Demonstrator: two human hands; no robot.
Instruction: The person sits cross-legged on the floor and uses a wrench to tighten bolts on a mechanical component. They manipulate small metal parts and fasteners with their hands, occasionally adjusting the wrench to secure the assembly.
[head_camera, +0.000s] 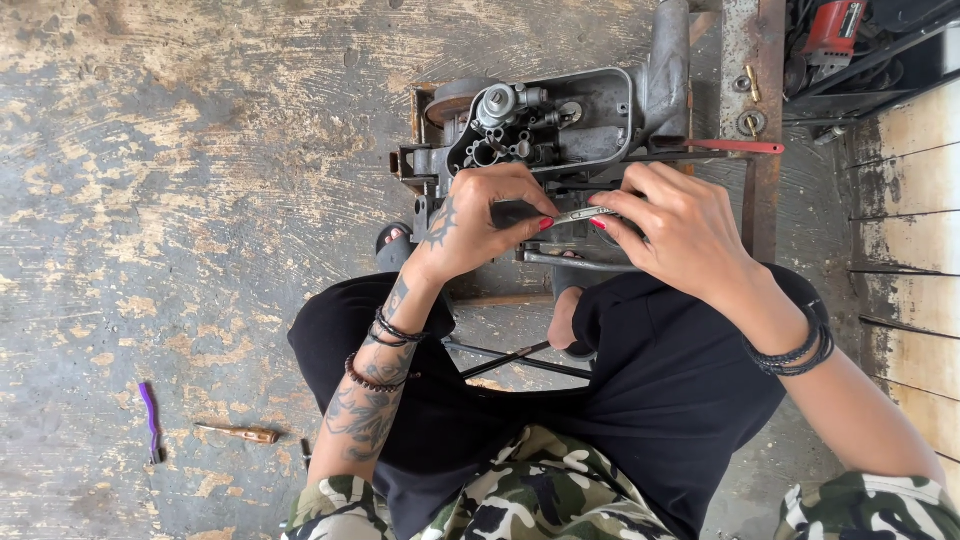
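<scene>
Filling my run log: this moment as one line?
left hand: pinching metal rod | right hand: pinching rod | engine: under hands

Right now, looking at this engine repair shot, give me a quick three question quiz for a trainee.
1. True or false: both hands meet on one thin metal rod in front of the engine housing.
2. Multiple choice: what lies on the concrete floor farthest to the picture's left? A) a red power tool B) a purple-handled brush C) a bolt
3. Short answer: what does each wrist wear?

Key
1. True: the left hand and right hand pinch it from either end.
2. B, the purple-handled brush, beside a wooden-handled tool.
3. Dark bracelets on both wrists.
</scene>
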